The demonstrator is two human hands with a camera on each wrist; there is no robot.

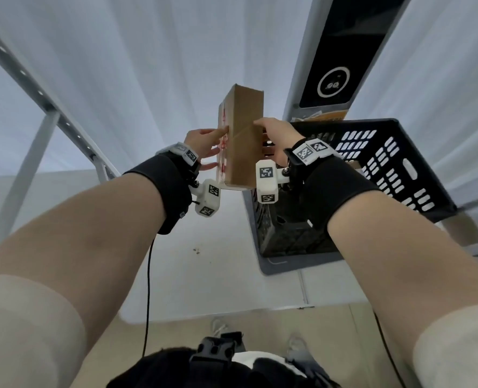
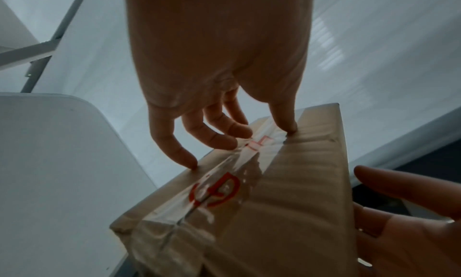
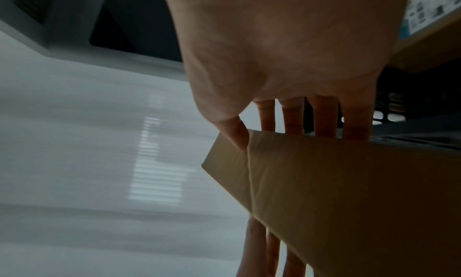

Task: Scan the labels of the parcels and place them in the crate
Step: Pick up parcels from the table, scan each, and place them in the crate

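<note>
The desk [image 1: 224, 270] spreads white beneath my arms, with a white curtain [image 1: 148, 65] hanging behind its far edge. At the desk's far right corner a tall grey scanner [image 1: 333, 54] stands with a black screen and a ringed lens. In front of it, along the right edge, the black crate [image 1: 394, 163] sits tilted on a grey base [image 1: 282, 263]; inside it I think I see another box bearing a printed label [image 3: 429, 7], though that view is dark and blurred. I hold the parcel [image 1: 243, 141], a brown cardboard box, upright in the air above the desk, just left of the crate. Clear tape with red print [image 2: 214, 190] runs along the side facing left. My left hand [image 1: 204, 147] presses that taped side with its fingers [image 2: 174, 149] spread and bent at the tips. My right hand [image 1: 280, 135] grips the opposite side, thumb on the near face and the other fingers [image 3: 324, 115] wrapped behind the edge.
</note>
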